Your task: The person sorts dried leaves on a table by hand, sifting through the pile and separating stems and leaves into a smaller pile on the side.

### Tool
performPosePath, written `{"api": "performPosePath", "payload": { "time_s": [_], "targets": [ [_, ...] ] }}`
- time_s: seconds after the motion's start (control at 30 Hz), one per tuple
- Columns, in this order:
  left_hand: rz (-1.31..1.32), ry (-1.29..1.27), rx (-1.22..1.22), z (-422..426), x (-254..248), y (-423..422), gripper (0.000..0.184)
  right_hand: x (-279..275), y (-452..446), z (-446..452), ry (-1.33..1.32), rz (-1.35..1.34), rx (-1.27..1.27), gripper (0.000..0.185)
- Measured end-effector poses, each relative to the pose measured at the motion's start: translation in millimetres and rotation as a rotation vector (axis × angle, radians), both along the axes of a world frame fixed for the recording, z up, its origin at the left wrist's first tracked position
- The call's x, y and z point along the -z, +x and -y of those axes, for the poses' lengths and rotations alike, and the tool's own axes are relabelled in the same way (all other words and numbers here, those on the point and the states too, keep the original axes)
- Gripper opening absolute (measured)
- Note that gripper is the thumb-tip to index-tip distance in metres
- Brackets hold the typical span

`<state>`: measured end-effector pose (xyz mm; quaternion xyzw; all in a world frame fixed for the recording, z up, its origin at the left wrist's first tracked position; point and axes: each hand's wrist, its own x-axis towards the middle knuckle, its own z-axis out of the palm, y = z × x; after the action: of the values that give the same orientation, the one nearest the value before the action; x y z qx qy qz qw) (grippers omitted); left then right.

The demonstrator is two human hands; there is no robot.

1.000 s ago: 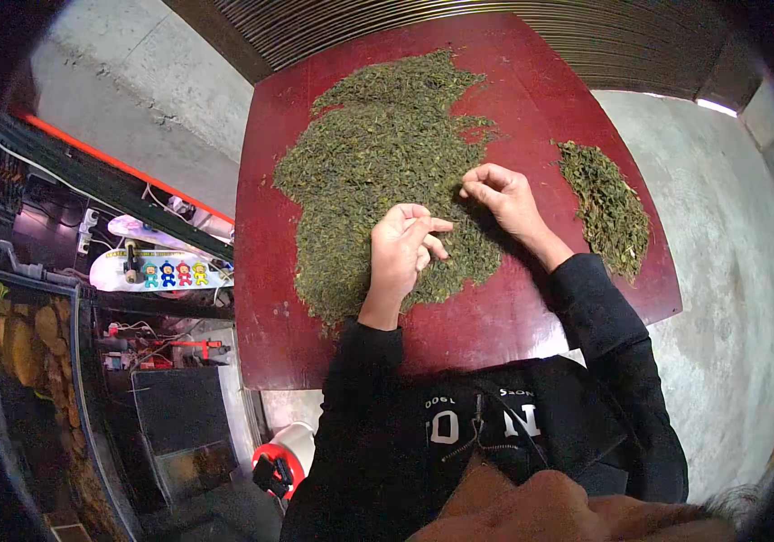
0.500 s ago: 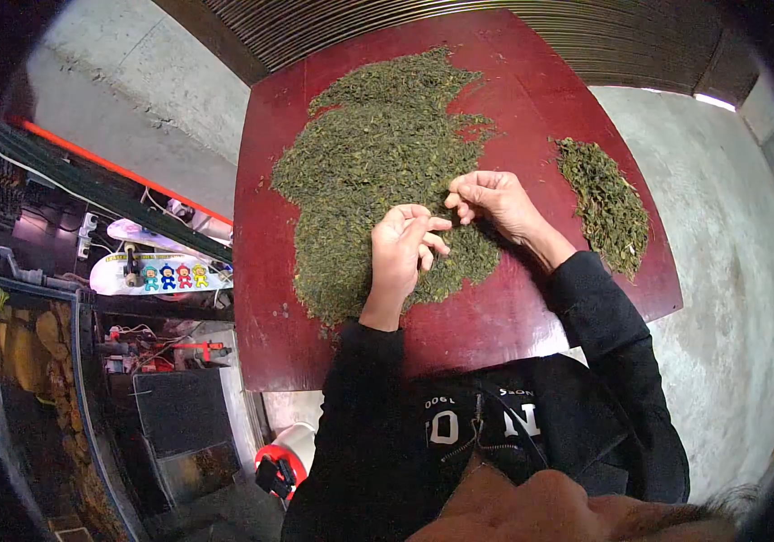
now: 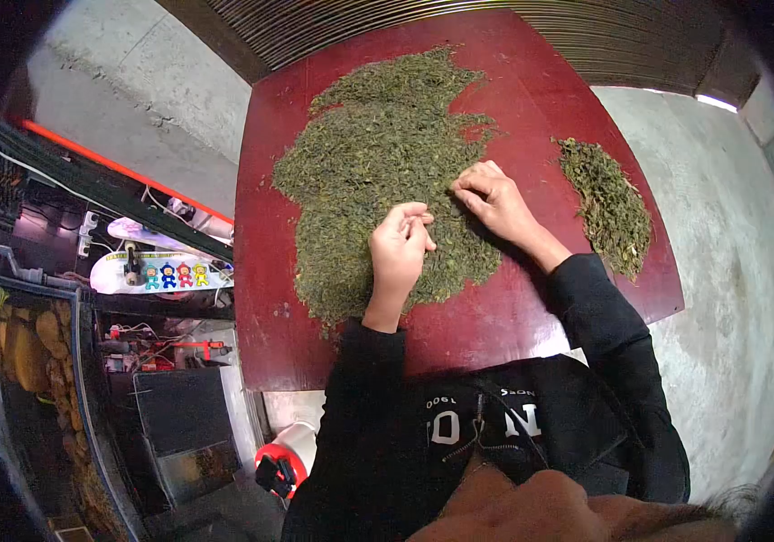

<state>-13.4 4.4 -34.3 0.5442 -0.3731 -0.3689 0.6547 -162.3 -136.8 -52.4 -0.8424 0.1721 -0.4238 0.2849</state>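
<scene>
A broad, thin bed of dried green leaves point(image 3: 360, 154), resembling loose tea, covers much of the dark red tabletop point(image 3: 531, 81). Over the lower middle of this bed is my left hand point(image 3: 398, 257), its fingers curled in and the thumb near the fingertips; whatever they may hold is too small to make out. To its right, my right hand point(image 3: 503, 210) reaches down to the edge of the leaves with thumb and fingers pinched together. Its fingertips meet the leaf bed, and what is between them is hidden. A smaller leaf pile point(image 3: 606, 208) lies apart, near the table's right edge.
Left of the table are a skateboard point(image 3: 161, 273) with cartoon figures, a glass tank point(image 3: 26, 379) holding stones, and a red-and-white container point(image 3: 292, 456). A concrete floor point(image 3: 721, 361) runs along the right side. Ribbed brown panelling point(image 3: 586, 36) stands behind the table.
My left hand has drawn its fingers in and separated slightly from the right. My right hand has turned downward, its pinched fingertips now at the leaves.
</scene>
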Motion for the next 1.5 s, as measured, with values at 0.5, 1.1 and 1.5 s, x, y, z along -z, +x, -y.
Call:
{"api": "performPosePath", "payload": {
  "time_s": [0.5,1.1,1.5],
  "targets": [
    [0.101,0.015,-0.046,-0.7,-0.9,-5.7,0.019,1.3,12.3,-3.7,-0.262,-0.122,0.013,0.010],
    [1.111,-0.049,-0.393,-0.7,0.2,-1.7,0.011,-1.5,19.7,-5.3,-0.218,-0.090,0.000,0.012],
    [1.050,-0.113,-0.482,2.6,5.0,2.5,0.011,-9.3,32.2,-5.6,-0.317,-0.219,0.024,0.008]
  ]
}}
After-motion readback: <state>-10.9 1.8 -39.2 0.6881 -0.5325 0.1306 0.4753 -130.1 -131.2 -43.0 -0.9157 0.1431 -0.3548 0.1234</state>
